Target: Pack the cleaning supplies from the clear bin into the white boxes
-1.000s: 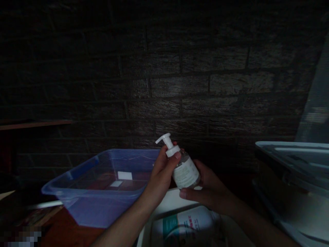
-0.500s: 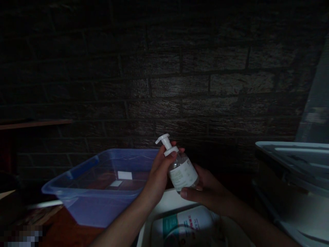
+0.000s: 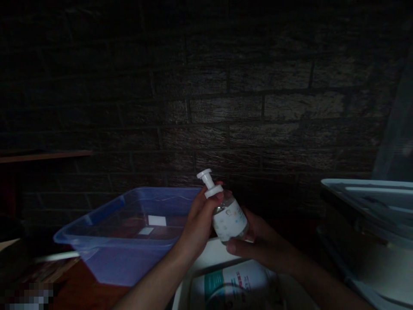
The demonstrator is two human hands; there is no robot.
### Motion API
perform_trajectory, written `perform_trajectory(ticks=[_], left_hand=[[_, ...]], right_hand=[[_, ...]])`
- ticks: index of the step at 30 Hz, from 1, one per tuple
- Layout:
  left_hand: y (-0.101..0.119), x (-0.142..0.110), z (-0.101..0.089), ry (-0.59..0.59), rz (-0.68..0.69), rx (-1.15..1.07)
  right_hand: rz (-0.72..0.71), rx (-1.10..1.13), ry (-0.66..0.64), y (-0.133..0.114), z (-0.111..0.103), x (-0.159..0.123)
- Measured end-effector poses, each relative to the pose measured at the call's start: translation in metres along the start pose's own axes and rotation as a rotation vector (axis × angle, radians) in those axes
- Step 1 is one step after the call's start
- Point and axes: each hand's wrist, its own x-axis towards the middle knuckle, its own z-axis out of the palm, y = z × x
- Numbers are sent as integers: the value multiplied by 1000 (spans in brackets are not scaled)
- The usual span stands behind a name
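Observation:
A clear pump bottle (image 3: 229,220) with a white pump head and a white printed label is held tilted, its top leaning left. My left hand (image 3: 202,212) is closed around its neck, just under the pump collar. Near the base, my right hand (image 3: 254,241) grips the bottle with the thumb in front; its other fingers are partly hidden behind. Below the hands lies a large white bottle (image 3: 237,280) with a teal band and red print, on its side in a white bin (image 3: 206,258).
At left stands a translucent blue-purple plastic tub (image 3: 119,258) with two white pieces inside. A lidded container (image 3: 371,215) is at right. A dark brick wall (image 3: 206,107) rises behind, and a thin shelf (image 3: 45,156) juts in at left.
The pump bottle has been turned about its long axis, so a label side with small coloured pictures now faces me instead of text. Both hands keep hold of it.

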Motion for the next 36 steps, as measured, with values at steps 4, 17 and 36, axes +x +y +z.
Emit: perform_trajectory(ticks=[4,17,36], left_hand=[[3,0,-1,-13,-9,-20],[0,-2,1,-75,15,124],[1,-1,-1,-59,-40,20]], right_hand=[[-10,-25,-1,1,1,-1],[7,-88,108,5,-4,3],[-15,26,-13,-3,2,2]])
